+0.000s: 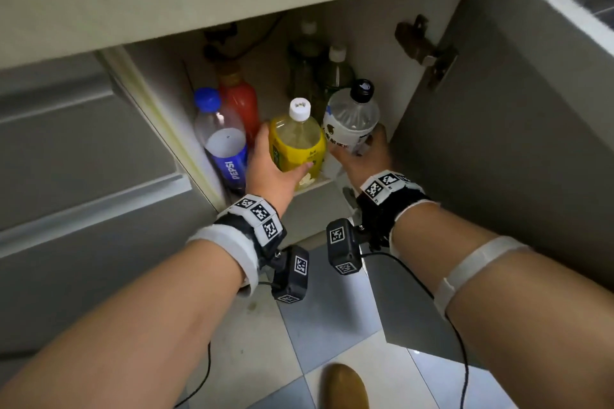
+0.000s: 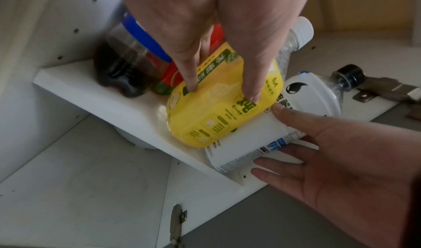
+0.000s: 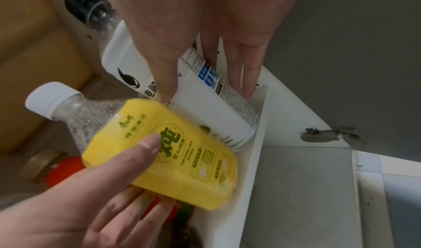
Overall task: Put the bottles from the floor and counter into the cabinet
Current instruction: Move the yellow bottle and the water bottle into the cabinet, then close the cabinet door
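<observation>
While your left hand [image 1: 269, 163] is clasping the yellow-labelled plastic bottle [image 1: 295, 143] and your right hand [image 1: 362, 156] the white-labelled clear bottle [image 1: 352, 124], be sliding both deeper onto the white cabinet shelf [image 2: 95, 97]. Be keeping them upright, clear of the blue-capped Pepsi bottle [image 1: 221, 139].

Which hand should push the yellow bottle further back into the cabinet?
The left hand, probably: it already grips the yellow bottle near the shelf's front edge. The right hand is busy holding the white bottle beside it.
</observation>
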Demonstrator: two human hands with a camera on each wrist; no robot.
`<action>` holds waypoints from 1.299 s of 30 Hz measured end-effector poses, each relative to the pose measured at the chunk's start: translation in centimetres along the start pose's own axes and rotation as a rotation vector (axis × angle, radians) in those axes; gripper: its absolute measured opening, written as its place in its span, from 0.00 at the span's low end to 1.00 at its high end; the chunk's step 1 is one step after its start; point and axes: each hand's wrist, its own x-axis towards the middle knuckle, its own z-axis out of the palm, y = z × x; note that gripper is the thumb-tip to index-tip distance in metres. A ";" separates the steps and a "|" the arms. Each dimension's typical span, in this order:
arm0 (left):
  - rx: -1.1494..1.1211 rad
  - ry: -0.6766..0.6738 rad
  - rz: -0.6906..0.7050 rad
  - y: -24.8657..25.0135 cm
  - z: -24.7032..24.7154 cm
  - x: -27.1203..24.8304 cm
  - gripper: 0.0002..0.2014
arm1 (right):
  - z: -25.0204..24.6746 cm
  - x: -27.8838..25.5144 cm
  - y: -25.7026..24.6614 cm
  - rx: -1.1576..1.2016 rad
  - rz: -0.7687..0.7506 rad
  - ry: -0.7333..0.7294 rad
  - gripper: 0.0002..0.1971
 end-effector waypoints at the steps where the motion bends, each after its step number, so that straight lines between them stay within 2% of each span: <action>1: 0.002 0.001 0.003 -0.4 0.3 0.4 0.52 | 0.4 0.4 0.4 -0.017 -0.011 0.001 0.42; 6: -0.015 0.048 0.015 -1.7 1.6 1.9 0.49 | 1.0 2.5 1.0 -0.171 -0.107 -0.003 0.38; 10: 0.032 0.042 -0.001 -1.3 2.4 2.3 0.47 | 1.0 3.3 1.4 -0.145 -0.132 0.042 0.37; 15: 0.026 0.025 -0.059 0.3 2.5 1.0 0.47 | 0.8 2.3 2.1 -0.106 -0.058 0.032 0.39; 18: 0.054 0.002 -0.106 1.2 1.9 -0.8 0.49 | 0.1 0.3 2.1 -0.075 0.064 0.008 0.39; 21: 0.101 -0.049 -0.149 2.3 0.9 -3.9 0.50 | -1.2 -3.0 1.5 -0.090 0.138 0.055 0.28; 24: 0.171 -0.155 -0.231 4.2 -1.1 -7.7 0.44 | -3.4 -8.2 -0.7 -0.209 0.180 0.037 0.15; 27: 0.250 -0.294 -0.251 6.8 -3.9 -11.5 0.30 | -5.7 -13.7 -3.5 -0.305 0.187 0.018 0.12; 30: 0.291 -0.370 -0.218 11.2 -7.4 -15.0 0.16 | -7.8 -18.9 -7.6 -0.425 0.192 -0.036 0.10; 33: 0.370 -0.425 -0.184 16.8 -10.8 -17.8 0.08 | -9.9 -23.2 -12.6 -0.618 0.070 -0.088 0.09; 35: 0.435 -0.459 -0.146 20.3 -12.8 -19.1 0.06 | -11.4 -25.6 -16.0 -0.749 -0.053 -0.092 0.11; 38: 0.522 -0.491 -0.036 24.8 -14.9 -20.7 0.07 | -14.0 -28.2 -20.3 -1.018 -0.254 0.087 0.17; 39: 0.556 -0.496 0.004 26.1 -15.5 -21.0 0.07 | -15.1 -28.6 -21.4 -1.084 -0.239 0.136 0.21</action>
